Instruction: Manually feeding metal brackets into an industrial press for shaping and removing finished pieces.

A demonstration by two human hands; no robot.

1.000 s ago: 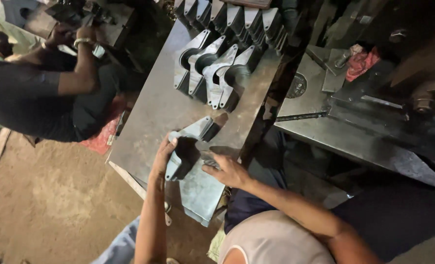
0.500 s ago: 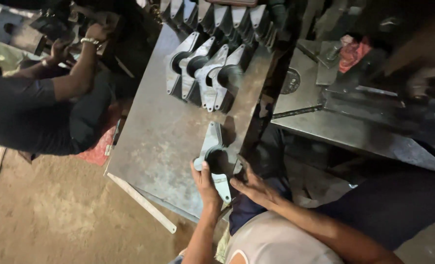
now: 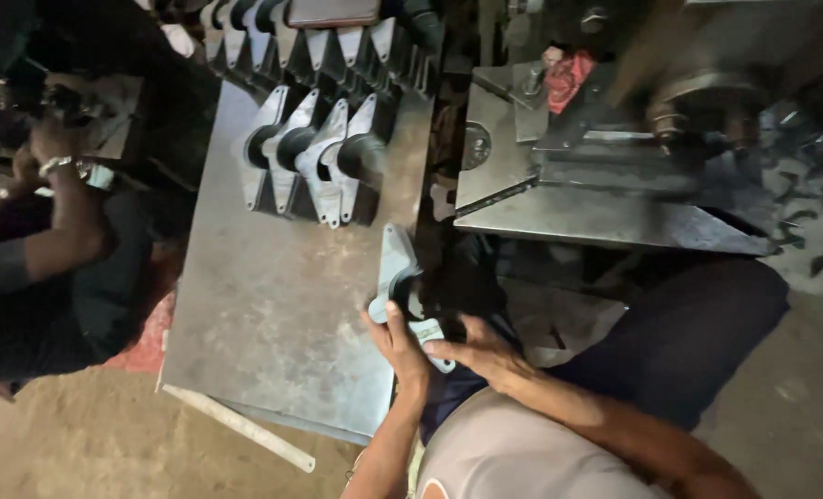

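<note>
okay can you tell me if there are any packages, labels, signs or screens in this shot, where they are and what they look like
None that I can make out: no package, label, sign or screen shows.
The left hand and right hand hold a bare grey metal bracket at the edge of the steel table.
Similar bare brackets stand in a row further back.

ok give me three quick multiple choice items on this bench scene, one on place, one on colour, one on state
1. Where is the metal casting that both hands hold?
A. at the grey plate's right edge
B. on the floor
C. among the row of castings

2. What colour is the rag on the machine?
A. blue
B. red
C. white

3. How is the left hand?
A. flat on the plate
B. gripping the casting
C. empty in the air

A: it lies by the edge of the plate.
B: plainly red.
B: it grips it, with the right hand.
</note>
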